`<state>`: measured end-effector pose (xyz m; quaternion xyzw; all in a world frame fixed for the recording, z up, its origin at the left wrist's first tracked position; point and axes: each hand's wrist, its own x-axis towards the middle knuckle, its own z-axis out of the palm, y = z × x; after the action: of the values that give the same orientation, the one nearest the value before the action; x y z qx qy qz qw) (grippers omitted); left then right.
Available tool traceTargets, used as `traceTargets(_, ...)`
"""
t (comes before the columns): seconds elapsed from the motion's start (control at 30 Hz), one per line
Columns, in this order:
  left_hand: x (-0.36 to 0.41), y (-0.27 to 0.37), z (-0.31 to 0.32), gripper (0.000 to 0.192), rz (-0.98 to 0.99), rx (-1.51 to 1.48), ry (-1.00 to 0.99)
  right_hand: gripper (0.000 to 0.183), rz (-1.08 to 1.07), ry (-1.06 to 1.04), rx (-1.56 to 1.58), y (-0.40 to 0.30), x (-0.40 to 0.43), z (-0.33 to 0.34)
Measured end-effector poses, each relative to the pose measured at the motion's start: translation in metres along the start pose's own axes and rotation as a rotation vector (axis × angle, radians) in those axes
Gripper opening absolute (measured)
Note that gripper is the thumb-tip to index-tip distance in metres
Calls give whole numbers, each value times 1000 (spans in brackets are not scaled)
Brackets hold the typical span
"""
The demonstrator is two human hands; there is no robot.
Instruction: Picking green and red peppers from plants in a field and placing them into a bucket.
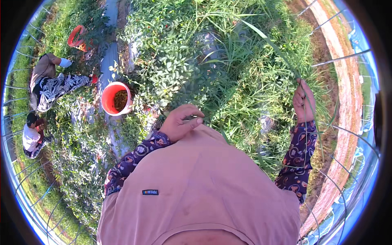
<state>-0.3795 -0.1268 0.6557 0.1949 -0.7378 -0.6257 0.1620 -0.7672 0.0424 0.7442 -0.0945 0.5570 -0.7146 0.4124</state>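
On the right, my right hand [304, 101] is closed around long green grass stalks [275, 46], whose blades reach up and left and also hang down past my sleeve. My left hand [183, 122] is in front of my shirt, thumb and fingers curled with a gap between them, and nothing shows in it. Leafy plants [171, 64] and tall grass [242, 64] grow between and beyond the two hands. To the left of my left hand stands a red bucket [105, 96], partly filled with small brownish-yellow pieces that I cannot identify for certain.
Two other people are at the left, one bent over [46, 73] and one low among plants [31, 136]. A second red bucket [73, 38] is tilted at upper left. Plastic sheeting [110, 58] runs between plant rows. Thin curved hoops [340, 58] and a dirt strip [349, 101] border the right.
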Motion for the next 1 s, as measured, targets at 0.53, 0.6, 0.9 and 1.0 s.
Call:
traceTargets(0.53, 8, -110, -45, 14, -485, -408, 329, 22, -376, 1278, -2232, -126, -133, -193)
traceTargets(0.6, 10, -113, -47, 14, -546, -423, 343, 20, -473, 1222, -2188, -132, -147, -224)
traceTargets(0.9, -10, -145, -51, 14, -728, -459, 502, 40, -187, 1128, -1750, 60, -138, -310)
traceTargets(1.0, -16, -165, -43, 15, -783, -510, 499, 38, 265, 811, -1799, 152, -135, -340)
